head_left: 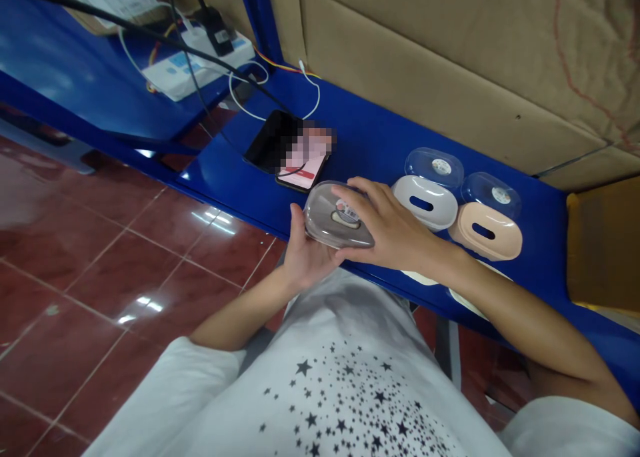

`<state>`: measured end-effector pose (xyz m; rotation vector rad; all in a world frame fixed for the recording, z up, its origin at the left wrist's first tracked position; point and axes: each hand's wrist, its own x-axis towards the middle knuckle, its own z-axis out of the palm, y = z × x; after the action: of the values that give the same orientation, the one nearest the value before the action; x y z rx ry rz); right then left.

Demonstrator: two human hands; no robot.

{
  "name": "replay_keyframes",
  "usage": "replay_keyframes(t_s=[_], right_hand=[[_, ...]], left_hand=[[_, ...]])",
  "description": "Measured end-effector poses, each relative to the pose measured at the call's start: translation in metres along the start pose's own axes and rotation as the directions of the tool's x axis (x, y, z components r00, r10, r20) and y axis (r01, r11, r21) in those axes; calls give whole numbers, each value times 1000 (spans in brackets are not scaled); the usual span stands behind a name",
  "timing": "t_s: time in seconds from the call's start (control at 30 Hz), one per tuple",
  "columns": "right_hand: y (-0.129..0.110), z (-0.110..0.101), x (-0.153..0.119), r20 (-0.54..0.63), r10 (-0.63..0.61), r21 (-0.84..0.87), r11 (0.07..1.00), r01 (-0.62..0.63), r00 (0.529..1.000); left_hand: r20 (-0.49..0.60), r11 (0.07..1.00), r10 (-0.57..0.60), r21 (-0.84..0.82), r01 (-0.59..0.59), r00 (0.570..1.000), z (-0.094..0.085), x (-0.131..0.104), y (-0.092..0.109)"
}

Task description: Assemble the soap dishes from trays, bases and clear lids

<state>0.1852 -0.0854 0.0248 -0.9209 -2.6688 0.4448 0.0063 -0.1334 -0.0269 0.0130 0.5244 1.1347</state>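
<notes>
A grey oval box with a clear lid (325,220) is held between both hands over the front edge of the blue table (365,130). My left hand (311,257) supports it from below, thumb up at its left side. My right hand (383,223) grips it from the right, fingers over the lid beside a round label. To the right stand a white oval box (440,208) and a peach oval box (505,241), each with a slot in its bottom. Behind them lie two clear lids (423,167) (487,189) with round labels. My right forearm partly hides cream pieces (475,300).
A lit phone (313,153) and a black object (270,140) lie left of the boxes. Farther left, a power strip (175,77) carries plugs and cables. A cardboard wall (425,57) runs behind, with a brown carton (605,243) at the right.
</notes>
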Motion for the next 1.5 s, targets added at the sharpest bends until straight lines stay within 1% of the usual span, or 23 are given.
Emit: replay_keyframes(t_s=[0.13,0.2,0.33,0.57,0.67,0.8,0.93,1.07,1.2,1.33,1.43,1.5], right_hand=[[-10,1,-3,-5,81,-67,994,-81,997],[-14,2,-5,-9,99,-87,991,-100,995],[-14,7,-7,-6,108,-35,994,-108,994],[-12,20,-13,-37,165,37,986,-163,986],[-7,22,-13,-19,157,37,987,-156,987],[-1,21,-13,13,144,15,989,-144,989],[-4,19,-12,27,146,-42,988,-145,989],[-5,20,-12,25,157,-73,985,-155,987],[2,20,-12,26,160,5,987,-160,987],[7,19,-8,36,131,97,986,-134,991],[11,14,0,26,105,109,988,-107,994],[21,8,10,24,93,89,992,-94,995]], left_hand=[[17,1000,6,-7,-6,1000,-1,0,-2],[21,1000,6,-11,-6,1000,-1,0,-3],[26,1000,-19,-6,19,999,0,0,-1],[32,1000,-3,-9,4,999,-1,0,-1],[32,1000,-7,-5,7,999,-2,1,-2],[-5,999,-38,13,38,999,-2,2,0],[-30,1000,-22,19,23,999,-1,3,0],[-46,999,-34,15,34,998,-2,5,0],[-20,999,-37,29,38,999,-5,7,1],[12,997,-73,30,73,997,-10,7,5],[42,997,-74,14,73,996,-10,8,6],[64,998,-51,29,49,997,-9,8,4]])
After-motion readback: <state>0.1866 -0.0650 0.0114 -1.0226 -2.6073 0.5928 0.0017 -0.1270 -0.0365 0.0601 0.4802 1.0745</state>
